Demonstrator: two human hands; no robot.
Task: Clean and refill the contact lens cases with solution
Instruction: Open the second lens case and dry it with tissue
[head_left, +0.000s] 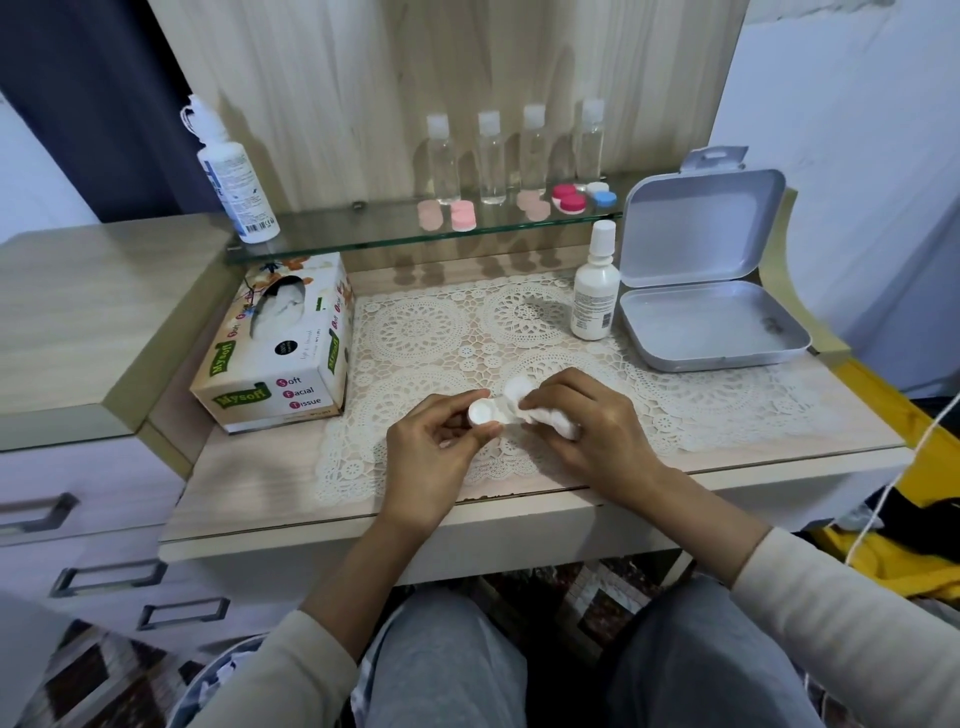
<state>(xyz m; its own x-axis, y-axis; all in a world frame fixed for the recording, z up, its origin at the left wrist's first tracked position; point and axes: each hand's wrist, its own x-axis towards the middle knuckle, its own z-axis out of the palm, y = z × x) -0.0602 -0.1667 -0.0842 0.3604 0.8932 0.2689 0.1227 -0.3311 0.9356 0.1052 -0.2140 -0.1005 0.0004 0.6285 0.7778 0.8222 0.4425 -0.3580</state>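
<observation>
One lens case (484, 413), tissue (558, 422) touching

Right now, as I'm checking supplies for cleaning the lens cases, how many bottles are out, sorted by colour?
Clear bottles: 4
White bottles: 2
Total: 6

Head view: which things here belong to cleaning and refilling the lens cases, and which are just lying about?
In the job: white lens case in left hand; tissue wad in right hand; tissue box; solution bottle; small white bottle; coloured cases on the shelf.
Probably lying about: four clear bottles; open tin; lace mat.
</observation>
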